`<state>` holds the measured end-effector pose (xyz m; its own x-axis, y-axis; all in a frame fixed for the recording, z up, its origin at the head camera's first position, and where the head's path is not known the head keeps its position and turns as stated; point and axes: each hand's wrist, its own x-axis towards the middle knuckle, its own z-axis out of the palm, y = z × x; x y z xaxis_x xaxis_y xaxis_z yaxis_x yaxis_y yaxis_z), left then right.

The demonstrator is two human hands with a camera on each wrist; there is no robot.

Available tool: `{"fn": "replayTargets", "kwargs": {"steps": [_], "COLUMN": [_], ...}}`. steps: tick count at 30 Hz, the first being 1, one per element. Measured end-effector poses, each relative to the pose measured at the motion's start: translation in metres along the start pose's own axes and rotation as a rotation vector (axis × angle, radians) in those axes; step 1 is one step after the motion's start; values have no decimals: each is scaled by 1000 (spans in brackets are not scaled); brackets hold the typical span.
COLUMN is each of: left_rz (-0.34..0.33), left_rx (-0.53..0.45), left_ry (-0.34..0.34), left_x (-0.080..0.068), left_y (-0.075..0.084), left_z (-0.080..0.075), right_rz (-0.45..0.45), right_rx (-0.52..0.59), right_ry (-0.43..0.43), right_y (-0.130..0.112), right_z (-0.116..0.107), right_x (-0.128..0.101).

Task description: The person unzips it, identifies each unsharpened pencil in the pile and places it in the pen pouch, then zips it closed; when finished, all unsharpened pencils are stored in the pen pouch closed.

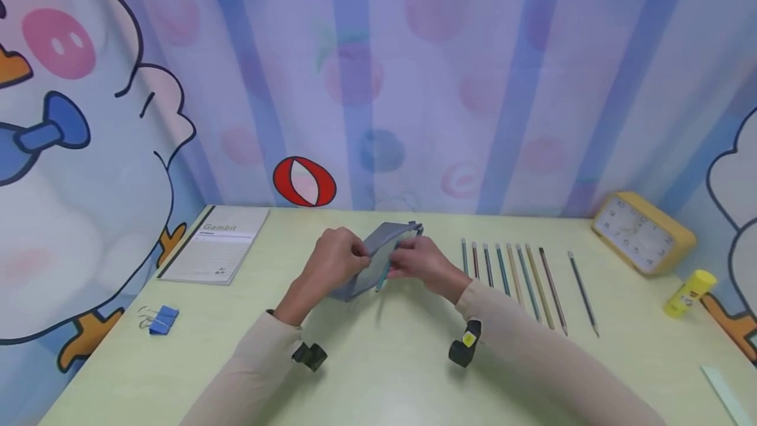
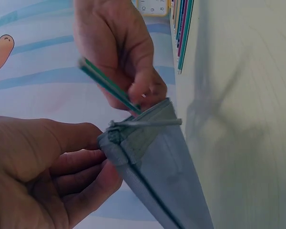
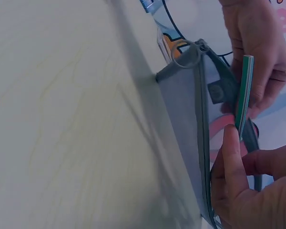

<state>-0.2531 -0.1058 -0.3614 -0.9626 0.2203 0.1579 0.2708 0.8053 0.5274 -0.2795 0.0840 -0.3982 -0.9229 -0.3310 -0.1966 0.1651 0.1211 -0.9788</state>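
Observation:
A grey zippered pencil case is raised over the table, tilted, its zip side parted. My left hand pinches its edge between thumb and fingers. At the opening, my right hand pinches a green pencil; one end sticks out past the fingers, while the part further along is hidden by the hand and the case. In the right wrist view, the fingertips press against the pencil's side, right beside the zip edge. A ring-shaped pull hangs at one corner of the case.
Right of the hands lies a row of several pencils, with one grey pencil set apart. Beyond are a yellow clock and a glue stick. On the left are a notebook and a blue binder clip.

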Motion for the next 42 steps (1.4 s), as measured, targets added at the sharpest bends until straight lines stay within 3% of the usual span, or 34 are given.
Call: {"fn": "replayTargets", "kwargs": {"steps": [9,23,28,32,42], "left_rz": [14,18,-4,-22,-24], "left_rx": [-8,-11,-22,-37,-27], "left_ry": [-20,-26,-33,-35,-25], "left_x": [5,8,7,5,4], "left_y": [8,12,10,10,7], "left_z": [2,4,5,5,2], "right_rz": [5,-12,-1,-24,-88], "right_rx": [-110,-152,-179,-136,-95], "right_ry": [101,201,181,122,-10], "right_y": [-2,-1,-3,-4,-3], "right_z": [12,21,19,18,1], "right_x": [11,21,15,8,-29]}}
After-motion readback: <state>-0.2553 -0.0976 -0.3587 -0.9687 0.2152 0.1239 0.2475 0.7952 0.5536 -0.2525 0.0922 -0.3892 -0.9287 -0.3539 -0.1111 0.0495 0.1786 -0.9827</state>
